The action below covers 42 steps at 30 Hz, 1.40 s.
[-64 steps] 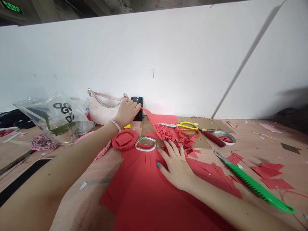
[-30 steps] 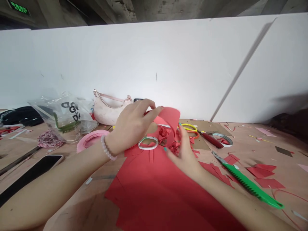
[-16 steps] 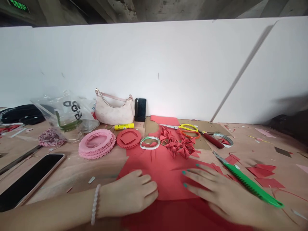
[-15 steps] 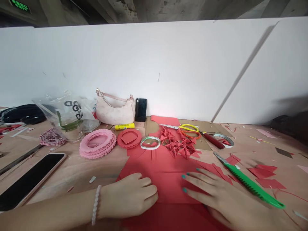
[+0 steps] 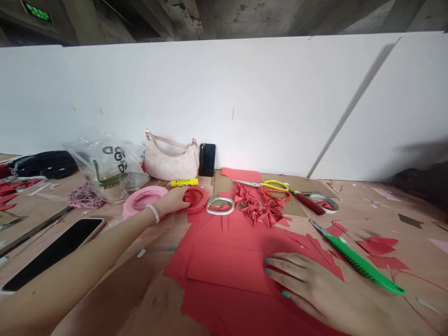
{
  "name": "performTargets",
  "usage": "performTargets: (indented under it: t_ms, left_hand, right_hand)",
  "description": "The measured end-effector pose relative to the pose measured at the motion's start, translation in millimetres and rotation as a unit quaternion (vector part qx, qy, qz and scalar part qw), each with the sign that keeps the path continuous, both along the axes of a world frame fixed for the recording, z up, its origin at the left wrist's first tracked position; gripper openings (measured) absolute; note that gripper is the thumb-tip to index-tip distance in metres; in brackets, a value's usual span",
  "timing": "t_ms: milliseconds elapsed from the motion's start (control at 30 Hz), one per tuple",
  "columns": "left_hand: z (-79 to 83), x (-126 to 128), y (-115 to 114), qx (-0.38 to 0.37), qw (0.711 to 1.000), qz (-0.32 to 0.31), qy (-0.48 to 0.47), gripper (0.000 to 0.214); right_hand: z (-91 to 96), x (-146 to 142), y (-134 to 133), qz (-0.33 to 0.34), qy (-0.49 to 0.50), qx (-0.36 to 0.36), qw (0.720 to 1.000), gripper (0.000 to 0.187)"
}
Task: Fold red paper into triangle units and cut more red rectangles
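My left hand (image 5: 174, 200) reaches forward to the stack of red scalloped paper rings (image 5: 197, 199) and its fingers close on the small red piece lying in the ring's middle. My right hand (image 5: 308, 285) lies flat, fingers spread, on the red paper sheets (image 5: 227, 261) in front of me, pinning them to the table. A pile of folded red paper triangles (image 5: 261, 208) lies beyond the sheets, next to a roll of double-sided tape (image 5: 220, 206).
Pink paper rings (image 5: 143, 201), a yellow glue stick (image 5: 184, 183), a pink handbag (image 5: 170, 159) and an upright phone (image 5: 207, 159) sit at the back. Another phone (image 5: 52, 254) lies left. Scissors (image 5: 269, 185), a green knife (image 5: 357, 261), another tape roll (image 5: 325, 201) and red scraps lie right.
My left hand pulled the red sheet's far end over toward me and pressed it flat, then left the sheets and reached forward to the red rings. My right hand stays pressed on the sheets.
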<state>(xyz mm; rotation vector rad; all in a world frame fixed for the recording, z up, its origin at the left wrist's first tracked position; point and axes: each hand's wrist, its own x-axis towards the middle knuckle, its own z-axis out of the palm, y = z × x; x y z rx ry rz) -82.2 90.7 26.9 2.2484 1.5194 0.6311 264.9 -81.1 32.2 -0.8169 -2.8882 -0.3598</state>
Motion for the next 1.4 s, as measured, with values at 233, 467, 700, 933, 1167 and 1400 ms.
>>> performTargets:
  t_ms: [233, 467, 700, 933, 1167, 1400]
  left_hand:
    - [6.3, 0, -1, 0.026, 1.000, 0.010, -0.004, 0.006]
    - [27.4, 17, -42, 0.048, 0.995, 0.014, -0.084, 0.017]
    - [-9.6, 48, -129, -0.071, 0.988, -0.101, -0.089, 0.041]
    - [-16.0, 54, -144, -0.008, 0.990, -0.141, 0.007, 0.026]
    - [-14.9, 36, -144, 0.108, 0.969, -0.207, 0.077, 0.020]
    - [-21.6, 33, -148, 0.208, 0.933, -0.265, 0.128, 0.024]
  right_hand:
    - [3.2, 0, -3, -0.021, -0.009, -0.032, 0.999, 0.030]
    - [17.5, 10, -3, -0.044, 0.047, -0.164, 0.984, 0.031]
    - [6.8, 3, -7, -0.086, 0.051, -0.122, 0.987, 0.026]
    - [8.8, -58, -10, -0.002, 0.068, -0.187, 0.980, 0.041]
    - [-0.6, -79, 7, -0.040, 0.123, -0.223, 0.966, 0.025]
    - [-10.5, -78, 9, -0.036, 0.105, -0.165, 0.980, 0.024]
